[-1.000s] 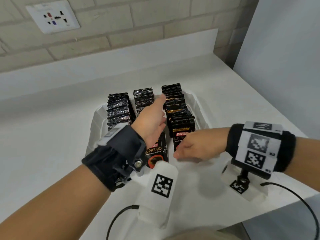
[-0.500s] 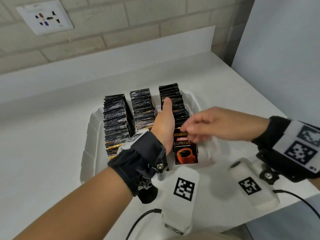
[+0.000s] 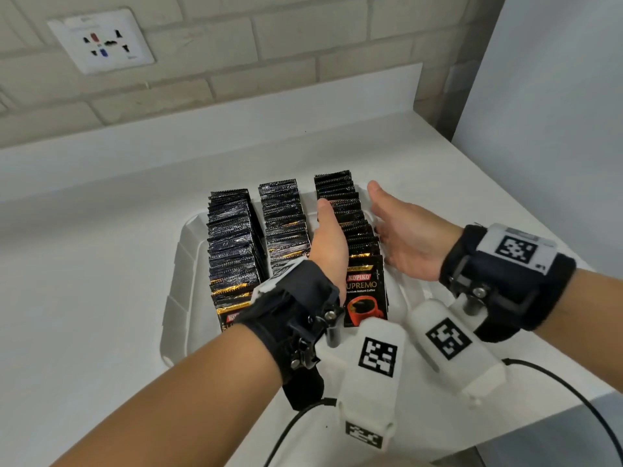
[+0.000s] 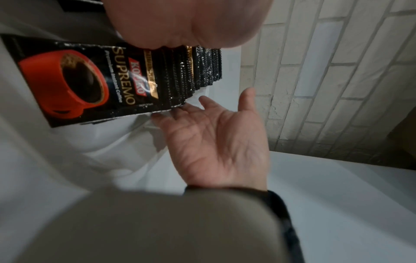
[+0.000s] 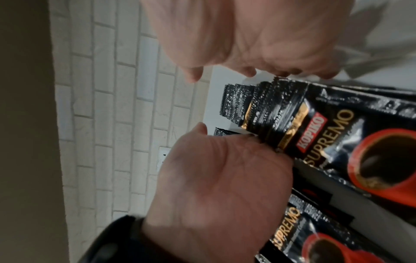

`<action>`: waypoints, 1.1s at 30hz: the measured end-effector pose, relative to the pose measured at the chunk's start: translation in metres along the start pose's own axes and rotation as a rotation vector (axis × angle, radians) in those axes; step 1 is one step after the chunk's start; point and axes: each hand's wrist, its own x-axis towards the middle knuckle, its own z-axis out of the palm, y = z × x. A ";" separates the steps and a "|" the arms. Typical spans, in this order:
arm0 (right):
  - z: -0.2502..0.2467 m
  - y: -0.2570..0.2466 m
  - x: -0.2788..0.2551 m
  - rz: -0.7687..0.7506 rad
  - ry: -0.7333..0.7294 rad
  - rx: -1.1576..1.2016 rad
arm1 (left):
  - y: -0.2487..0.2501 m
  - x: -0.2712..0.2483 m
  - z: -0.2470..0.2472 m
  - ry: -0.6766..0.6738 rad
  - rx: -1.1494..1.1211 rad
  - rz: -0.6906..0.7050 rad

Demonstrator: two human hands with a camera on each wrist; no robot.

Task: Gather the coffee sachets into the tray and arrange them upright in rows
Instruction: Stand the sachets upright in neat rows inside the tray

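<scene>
1. Sachets: black shiny coffee sachets point(image 3: 232, 251) w/ a red cup picture stand in 3 rows inside the white plastic tray point(image 3: 183, 264) on the white counter point(image 3: 84, 264).
2. Right row of sachets point(image 3: 357, 244) is the one being fixed now. It sits by the tray's right wall.
3. Left hand point(image 3: 328, 241) is flat, fingers straight, set on the row's left side, btwn the mid row and right row. It grips nothing.
4. Right hand point(image 3: 403, 241) is flat too, palm facing left, on the row's right side. Fingers are straight and touch the sachet edges in the left wrist view. It holds nothing.
5. Step, I think: squeeze the row from both sides so it lines up.
6. To do it well: push soft & even w/ both palms, keep hands low so sachets stay up and don't bend.
7. Watch the front sachet point(image 3: 365, 294); it leans back a bit and could slip down.
8. Almost done, looks like; no loose sachets seen on the counter.
</scene>
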 end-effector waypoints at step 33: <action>-0.002 -0.015 0.056 0.049 0.093 0.101 | 0.020 0.022 0.002 0.018 0.024 -0.017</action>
